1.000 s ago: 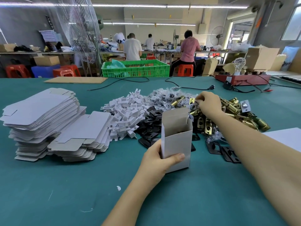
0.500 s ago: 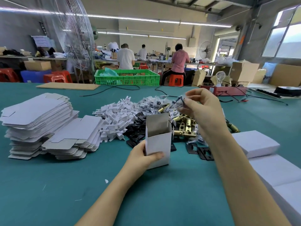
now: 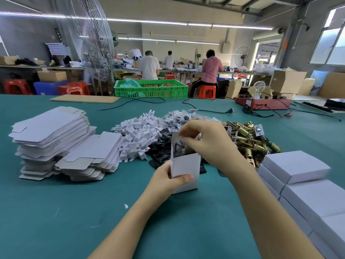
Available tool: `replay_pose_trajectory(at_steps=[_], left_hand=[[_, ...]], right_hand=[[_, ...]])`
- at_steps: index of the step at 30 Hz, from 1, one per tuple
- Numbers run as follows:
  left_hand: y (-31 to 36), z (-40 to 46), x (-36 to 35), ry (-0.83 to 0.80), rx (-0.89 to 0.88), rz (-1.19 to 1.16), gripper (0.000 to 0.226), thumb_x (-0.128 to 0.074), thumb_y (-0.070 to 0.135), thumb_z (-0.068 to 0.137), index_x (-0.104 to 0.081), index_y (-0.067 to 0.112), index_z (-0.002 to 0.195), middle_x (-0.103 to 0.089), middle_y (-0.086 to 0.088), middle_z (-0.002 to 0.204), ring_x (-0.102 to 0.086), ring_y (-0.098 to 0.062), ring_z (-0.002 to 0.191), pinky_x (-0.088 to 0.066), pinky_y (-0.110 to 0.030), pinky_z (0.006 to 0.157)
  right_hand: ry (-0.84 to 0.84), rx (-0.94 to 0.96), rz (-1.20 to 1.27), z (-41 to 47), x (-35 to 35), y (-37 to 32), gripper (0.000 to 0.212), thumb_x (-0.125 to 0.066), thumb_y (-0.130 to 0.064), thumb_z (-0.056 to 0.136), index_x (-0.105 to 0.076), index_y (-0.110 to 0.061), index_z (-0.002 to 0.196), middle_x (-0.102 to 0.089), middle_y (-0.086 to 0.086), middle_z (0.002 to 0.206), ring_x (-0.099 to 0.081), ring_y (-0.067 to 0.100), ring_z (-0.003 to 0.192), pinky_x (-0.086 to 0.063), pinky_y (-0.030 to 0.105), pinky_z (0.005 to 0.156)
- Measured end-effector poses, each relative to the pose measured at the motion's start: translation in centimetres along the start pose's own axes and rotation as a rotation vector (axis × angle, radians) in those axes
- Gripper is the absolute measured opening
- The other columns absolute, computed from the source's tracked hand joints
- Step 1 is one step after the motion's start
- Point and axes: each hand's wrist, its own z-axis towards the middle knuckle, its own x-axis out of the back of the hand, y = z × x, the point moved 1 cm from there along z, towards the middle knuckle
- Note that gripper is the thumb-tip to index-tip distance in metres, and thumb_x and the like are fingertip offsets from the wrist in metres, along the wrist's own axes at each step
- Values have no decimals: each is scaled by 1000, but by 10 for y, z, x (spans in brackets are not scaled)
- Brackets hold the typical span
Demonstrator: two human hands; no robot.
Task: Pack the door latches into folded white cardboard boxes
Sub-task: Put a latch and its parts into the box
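Observation:
An open white cardboard box (image 3: 185,171) stands upright on the green table (image 3: 74,212). My left hand (image 3: 166,181) grips its left side, thumb across the front. My right hand (image 3: 207,144) hovers over the box mouth and pinches a small clear plastic bag (image 3: 180,144) of dark parts, which hangs into the opening. Behind it lies a heap of brass door latches (image 3: 250,139). Black plates (image 3: 162,148) lie beside the box.
Flat unfolded white boxes (image 3: 54,139) are stacked at the left, white card inserts (image 3: 138,135) and bagged screws (image 3: 179,116) in the middle. Closed white boxes (image 3: 302,182) pile up at the right. A green crate (image 3: 151,88) and cables (image 3: 205,109) lie farther back.
My right hand lifted a small bag from the parts heap and brought it down to the open box mouth. My left hand kept holding the box.

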Motion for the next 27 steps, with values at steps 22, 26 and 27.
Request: replay_pose_trajectory(at_steps=[22,26,27], left_hand=[[21,1,-9,30,42,-204,38,-54,59,81,-77,35,99,-76,-1,106,-72,-13,91,-57,-22,71],[22,3,-15,6,49,-232,38,-56,56,80,-77,33,102,-75,-4,108,-71,-15,92,-58,-26,74],[20,3,-16,4,39,-243,39,-56,57,81,-76,33,104,-75,-4,110,-71,-16,94,-58,-27,75]], right_hand=[[61,-652,1351,-26,-57,62,42,-40,-47,99,-75,-24,105,-72,6,109,-70,17,91,-56,30,73],[140,-653,1417,-34,-66,67,43,-41,-46,99,-78,-26,93,-74,4,97,-71,15,83,-57,28,67],[135,-653,1405,-35,-67,67,42,-41,-46,99,-78,-26,94,-74,5,99,-71,15,84,-57,28,67]])
